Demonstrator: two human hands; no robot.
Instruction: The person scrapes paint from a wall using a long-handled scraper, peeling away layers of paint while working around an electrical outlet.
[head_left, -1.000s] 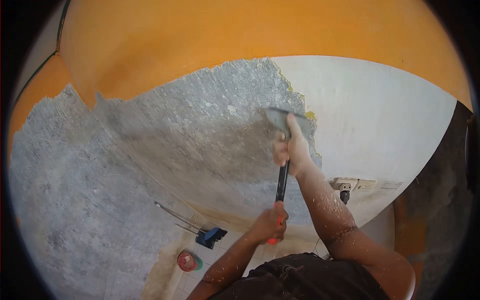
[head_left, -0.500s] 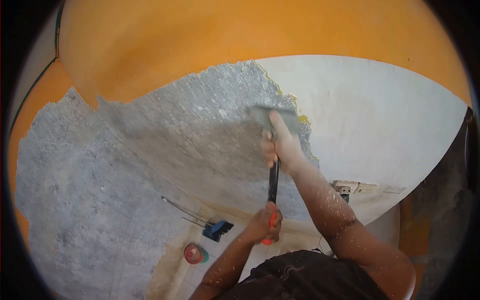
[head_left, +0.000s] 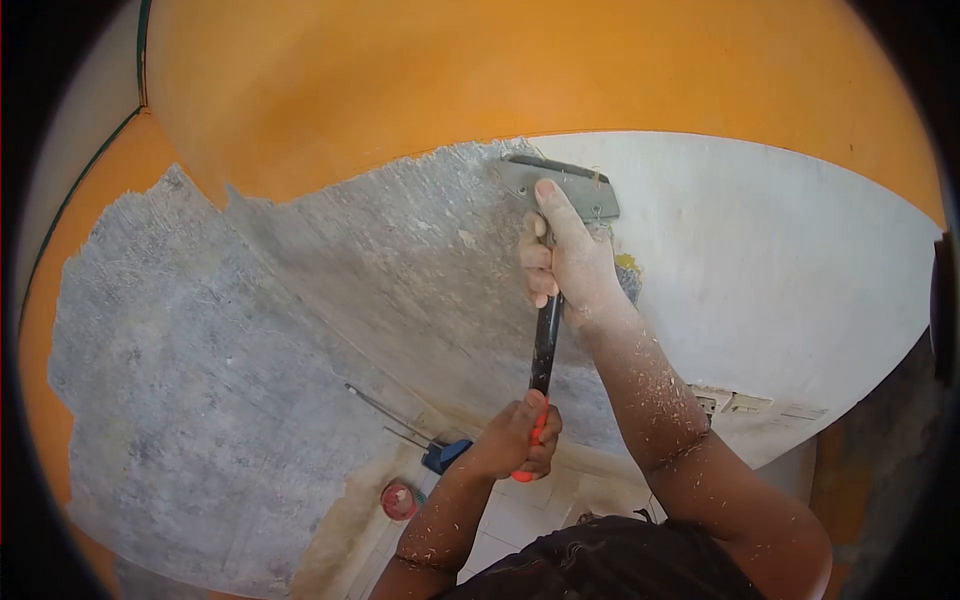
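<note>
A long-handled scraper (head_left: pixel 545 345) runs up the wall, its wide grey head (head_left: pixel 598 200) lying at the ragged border between bare grey plaster (head_left: pixel 400 240) and white coating (head_left: pixel 760 250). My right hand (head_left: pixel 578 260) wraps round the black shaft just below the head, thumb pressed on the head's flat face. Lower down, my left hand (head_left: pixel 512 440) is closed round the scraper's red grip. Pale flakes cling to both forearms. The blade's contact with the wall is hard to make out.
Orange paint (head_left: pixel 520 70) covers the wall above. Electrical outlets (head_left: pixel 735 402) sit low on the wall beside my right forearm. On the tiled floor stand a red bucket (head_left: pixel 400 500) and a blue dustpan (head_left: pixel 445 455), partly behind my left arm.
The scraper has moved up the wall with both hands on it, its head now close to the orange edge. The view has shifted slightly.
</note>
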